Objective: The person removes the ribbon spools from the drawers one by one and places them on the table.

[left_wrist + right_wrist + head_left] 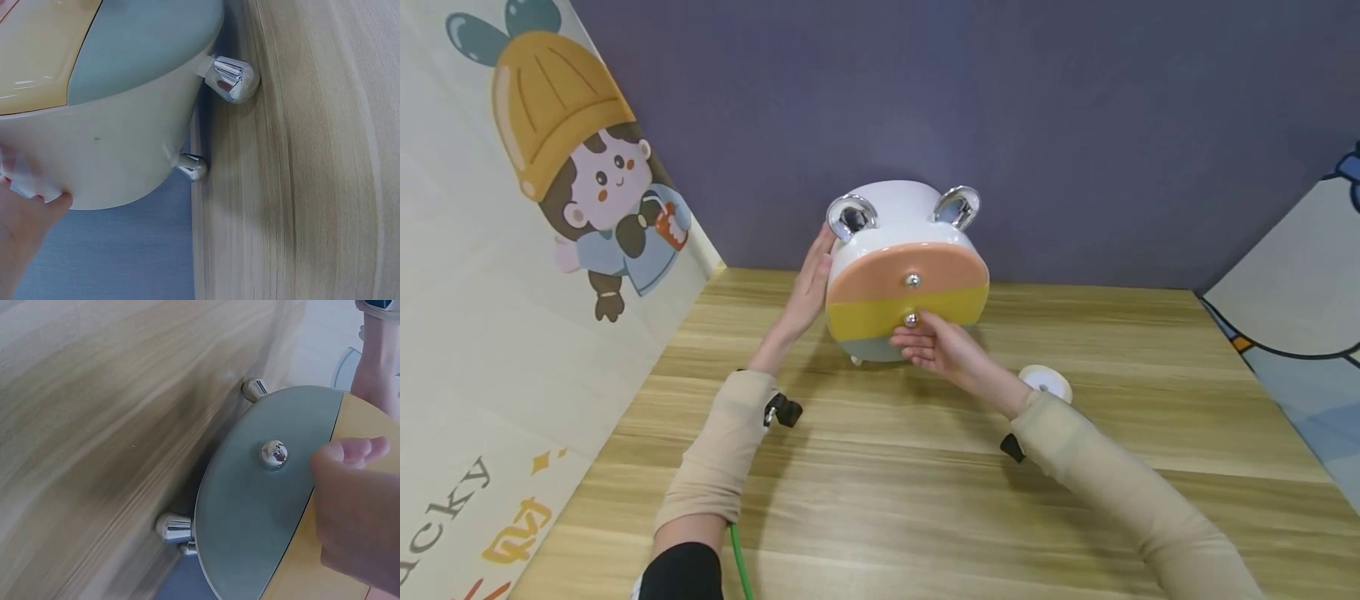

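Observation:
A small rounded cabinet (895,218) with a glossy white shell and two chrome ears stands at the back of the table. Its front has an orange drawer (868,275), a yellow drawer (865,321) and a grey-green drawer (250,506). My left hand (808,287) rests along the cabinet's left side, fingers extended toward its back. At the yellow drawer, my right hand (943,346) has its thumb and index finger around the chrome knob (911,319). The right wrist view hides that knob behind the hand. The yellow drawer sits flush with its neighbours.
Behind the cabinet rises a dark blue-grey wall (1075,167). A white round disc (1045,381) lies on the wooden table (880,500), beside my right forearm. Chrome feet (232,79) hold the cabinet off the tabletop. A green cable (740,562) hangs by my left forearm.

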Demonstrator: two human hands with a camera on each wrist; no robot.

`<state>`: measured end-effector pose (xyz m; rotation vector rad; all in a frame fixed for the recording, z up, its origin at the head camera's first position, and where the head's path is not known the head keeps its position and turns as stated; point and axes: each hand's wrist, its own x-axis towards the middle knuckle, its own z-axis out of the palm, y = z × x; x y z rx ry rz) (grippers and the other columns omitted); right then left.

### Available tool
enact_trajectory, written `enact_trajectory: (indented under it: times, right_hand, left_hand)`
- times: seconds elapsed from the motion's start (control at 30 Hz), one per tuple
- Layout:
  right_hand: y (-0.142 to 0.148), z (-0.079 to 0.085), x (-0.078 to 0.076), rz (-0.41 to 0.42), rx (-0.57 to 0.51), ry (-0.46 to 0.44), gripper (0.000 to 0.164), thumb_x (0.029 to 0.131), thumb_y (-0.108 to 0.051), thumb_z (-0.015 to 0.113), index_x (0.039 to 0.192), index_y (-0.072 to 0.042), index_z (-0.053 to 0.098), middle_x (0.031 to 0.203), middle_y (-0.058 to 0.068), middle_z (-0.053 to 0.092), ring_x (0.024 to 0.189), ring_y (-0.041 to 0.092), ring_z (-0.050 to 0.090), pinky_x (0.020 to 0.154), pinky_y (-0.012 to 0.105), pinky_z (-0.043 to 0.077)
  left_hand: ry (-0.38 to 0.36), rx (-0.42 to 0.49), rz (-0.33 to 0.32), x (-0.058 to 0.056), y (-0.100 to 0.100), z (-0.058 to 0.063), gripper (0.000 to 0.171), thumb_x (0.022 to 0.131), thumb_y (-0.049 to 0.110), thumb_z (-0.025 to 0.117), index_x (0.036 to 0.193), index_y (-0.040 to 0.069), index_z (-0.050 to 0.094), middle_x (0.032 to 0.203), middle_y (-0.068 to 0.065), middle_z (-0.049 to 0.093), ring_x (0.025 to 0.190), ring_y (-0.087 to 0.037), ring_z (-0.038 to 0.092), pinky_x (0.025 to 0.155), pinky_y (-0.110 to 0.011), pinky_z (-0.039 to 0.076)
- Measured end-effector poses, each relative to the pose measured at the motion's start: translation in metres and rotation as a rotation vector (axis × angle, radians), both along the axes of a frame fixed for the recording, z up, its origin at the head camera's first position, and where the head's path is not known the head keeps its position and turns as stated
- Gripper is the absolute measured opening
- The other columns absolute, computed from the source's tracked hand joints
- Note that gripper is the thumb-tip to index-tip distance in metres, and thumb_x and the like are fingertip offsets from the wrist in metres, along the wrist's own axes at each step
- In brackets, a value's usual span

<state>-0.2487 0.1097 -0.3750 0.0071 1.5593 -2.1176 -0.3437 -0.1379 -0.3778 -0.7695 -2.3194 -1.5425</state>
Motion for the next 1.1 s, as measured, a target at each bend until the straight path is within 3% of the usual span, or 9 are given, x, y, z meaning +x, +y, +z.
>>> enact_trajectory:
  times: [0.1, 0.2, 0.4, 0.63, 0.87, 1.1]
  right_hand:
    - [-0.001, 0.000, -0.002, -0.006, -0.023, -0.016, 0.041, 0.108, -0.033, 0.037, 0.118, 0.001, 0.056, 0.088, -0.002, 0.076, 0.075, 0.007, 0.068, 0.071, 0.017, 0.055]
    - [-0.001, -0.001, -0.003, -0.009, -0.038, -0.027, 0.039, 0.108, -0.032, 0.037, 0.115, 0.000, 0.057, 0.088, -0.001, 0.076, 0.075, 0.007, 0.068, 0.070, 0.017, 0.054]
    - [-0.001, -0.001, -0.005, -0.010, -0.075, -0.032, 0.034, 0.108, -0.029, 0.038, 0.110, -0.002, 0.058, 0.087, 0.000, 0.076, 0.073, 0.008, 0.068, 0.069, 0.017, 0.054]
    - [0.000, -0.001, -0.004, 0.002, -0.108, -0.044, 0.031, 0.108, -0.028, 0.039, 0.106, -0.005, 0.059, 0.086, 0.000, 0.076, 0.073, 0.009, 0.067, 0.069, 0.017, 0.054]
    - [0.001, -0.002, -0.002, -0.006, -0.143, -0.077, 0.035, 0.107, -0.029, 0.039, 0.095, -0.008, 0.065, 0.085, 0.000, 0.075, 0.074, 0.009, 0.066, 0.070, 0.017, 0.053]
    - [0.003, -0.003, 0.003, 0.003, -0.138, -0.084, 0.034, 0.107, -0.030, 0.040, 0.097, -0.010, 0.065, 0.087, -0.001, 0.075, 0.077, 0.008, 0.065, 0.071, 0.017, 0.051]
  left_hand:
    - [0.005, 0.002, 0.000, -0.001, 0.000, -0.001, 0.058, 0.106, 0.054, 0.020, 0.159, 0.030, 0.022, 0.169, 0.009, 0.009, 0.157, -0.014, 0.007, 0.126, -0.056, 0.006]
    - [-0.003, 0.001, 0.001, -0.001, 0.000, -0.001, 0.060, 0.105, 0.056, 0.020, 0.159, 0.030, 0.021, 0.169, 0.009, 0.009, 0.157, -0.014, 0.006, 0.126, -0.056, 0.006]
    - [-0.014, 0.003, -0.004, 0.004, 0.001, 0.004, 0.051, 0.109, 0.033, 0.020, 0.159, 0.025, 0.021, 0.169, 0.003, 0.008, 0.157, -0.019, 0.005, 0.126, -0.057, 0.004]
    - [-0.033, -0.005, -0.023, 0.029, 0.004, 0.027, 0.052, 0.109, 0.026, 0.023, 0.159, 0.013, 0.021, 0.169, -0.008, 0.008, 0.157, -0.026, 0.005, 0.126, -0.058, 0.005]
    - [-0.031, -0.011, -0.025, 0.031, 0.004, 0.029, 0.052, 0.109, 0.026, 0.022, 0.159, 0.015, 0.020, 0.169, -0.008, 0.008, 0.157, -0.027, 0.005, 0.126, -0.058, 0.005]
    - [-0.029, -0.016, -0.026, 0.030, 0.004, 0.029, 0.052, 0.108, 0.021, 0.022, 0.159, 0.014, 0.019, 0.169, -0.008, 0.007, 0.157, -0.028, 0.005, 0.126, -0.058, 0.006]
